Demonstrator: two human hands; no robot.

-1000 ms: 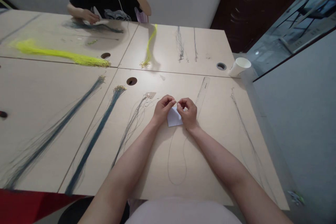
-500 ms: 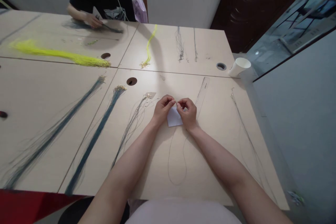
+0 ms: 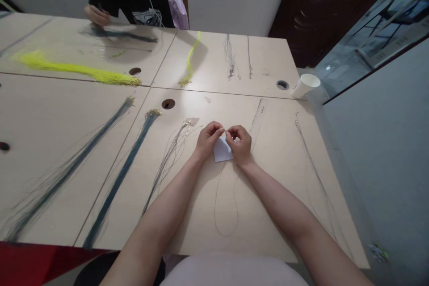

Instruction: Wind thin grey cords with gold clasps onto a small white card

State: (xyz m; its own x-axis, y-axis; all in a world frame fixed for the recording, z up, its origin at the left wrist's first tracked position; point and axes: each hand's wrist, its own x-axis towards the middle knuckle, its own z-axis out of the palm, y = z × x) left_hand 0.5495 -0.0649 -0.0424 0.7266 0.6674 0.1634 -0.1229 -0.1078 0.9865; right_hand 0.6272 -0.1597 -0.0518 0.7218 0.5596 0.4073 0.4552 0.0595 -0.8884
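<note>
My left hand (image 3: pixel 210 140) and my right hand (image 3: pixel 239 141) meet with fingertips almost touching, each in a thumb-and-finger pinch. A thin line (image 3: pixel 215 205) lies in a long loop on the table and runs up towards both hands; the small part at the fingertips is too fine to make out. Below the fingers rests a small white card (image 3: pixel 221 150), partly covered by my right hand. To the left of my left hand is a loose bundle of thin lines (image 3: pixel 166 156), its gold-coloured ends on a small clear piece (image 3: pixel 192 121).
A clear ruler (image 3: pixel 258 118) lies beyond my right hand. Dark blue-green line bundles (image 3: pixel 122 178) stretch along the left, a yellow bundle (image 3: pixel 77 69) farther back. More lines (image 3: pixel 315 167) lie right. A white cup (image 3: pixel 305 85) stands by the edge. A co-worker's hand (image 3: pixel 98 15) is across the table.
My hands stay nearly where they were, still pinching. Across the table, the co-worker's hand has moved to the left and back, away from the dark bundle's near end.
</note>
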